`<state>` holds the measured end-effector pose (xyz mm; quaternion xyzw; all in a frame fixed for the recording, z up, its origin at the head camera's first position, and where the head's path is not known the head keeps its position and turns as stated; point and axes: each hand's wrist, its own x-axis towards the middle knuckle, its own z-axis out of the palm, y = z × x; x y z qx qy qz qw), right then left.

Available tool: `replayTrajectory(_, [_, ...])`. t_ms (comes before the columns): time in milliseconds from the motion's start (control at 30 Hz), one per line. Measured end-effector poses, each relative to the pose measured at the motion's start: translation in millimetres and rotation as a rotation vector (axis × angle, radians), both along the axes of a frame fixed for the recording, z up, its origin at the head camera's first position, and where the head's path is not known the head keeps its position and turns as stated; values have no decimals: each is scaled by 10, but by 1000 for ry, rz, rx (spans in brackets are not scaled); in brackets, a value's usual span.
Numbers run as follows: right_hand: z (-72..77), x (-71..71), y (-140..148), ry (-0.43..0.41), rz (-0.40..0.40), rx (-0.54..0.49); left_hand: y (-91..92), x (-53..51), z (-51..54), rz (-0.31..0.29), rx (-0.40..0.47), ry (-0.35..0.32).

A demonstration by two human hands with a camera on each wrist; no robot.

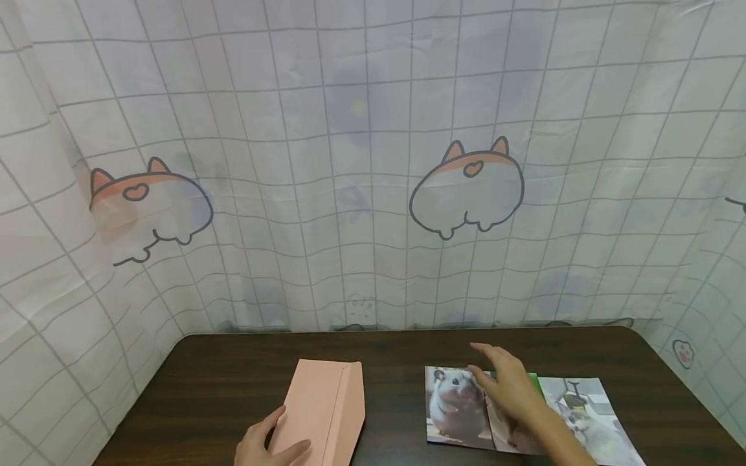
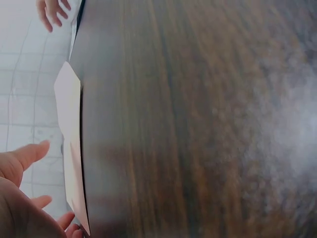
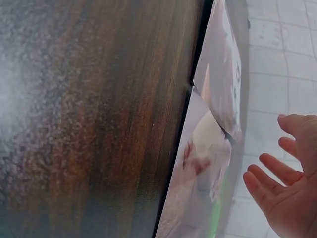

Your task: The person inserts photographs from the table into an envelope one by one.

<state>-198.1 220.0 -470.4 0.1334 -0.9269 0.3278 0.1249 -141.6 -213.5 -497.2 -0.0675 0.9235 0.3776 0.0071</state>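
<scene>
On the left of the dark table lies a pink envelope (image 1: 317, 408), its flap side raised along the right. My left hand (image 1: 267, 440) is at its left edge, thumb and fingers spread. In the left wrist view the fingers of that hand (image 2: 25, 193) look loose around the envelope (image 2: 72, 134); whether they touch it is hard to tell. My right hand (image 1: 513, 391) hovers over glossy picture cards, fingers spread, holding nothing. One card shows a hamster (image 1: 457, 404), another a pale animal (image 1: 594, 421). A middle card with green (image 1: 533, 383) is partly hidden by the hand.
A dark wood-grain table (image 1: 396, 395) with rounded far corners carries everything. Behind it and at both sides hangs a white grid-patterned curtain (image 1: 361, 194) with cartoon corgi prints.
</scene>
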Motion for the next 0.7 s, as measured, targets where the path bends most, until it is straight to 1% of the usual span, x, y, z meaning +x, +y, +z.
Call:
replayTrajectory(67, [7,-7,8,-5,4,-5,13,-2,-22,-10,-20,14])
replayTrajectory(133, [9,-15,18,-11,4,-3,22,1,-44,-34,-39,33])
replayTrajectory(200, [10,-20,28,-17,3,-6,31,8,-72,-49,-43,37])
replayTrajectory(267, [8,-26,36,-26,5,-10,47,12,-92,-53,-47,11])
replayTrajectory(333, [5,-31,44,-39,6,-17,66,14,-106,-45,-61,-33])
replayTrajectory(433, [0,-36,52,-58,5,-28,93,16,-115,-41,-113,-76])
replayTrajectory(500, [-7,-40,59,-68,1,-29,98,19,-119,-51,-151,-80])
replayTrajectory(567, [-12,-46,62,-76,-3,-31,96,24,-119,-64,-169,-76])
replayTrajectory(700, [-21,-57,65,-95,-3,-40,93,19,-117,-89,-155,-57])
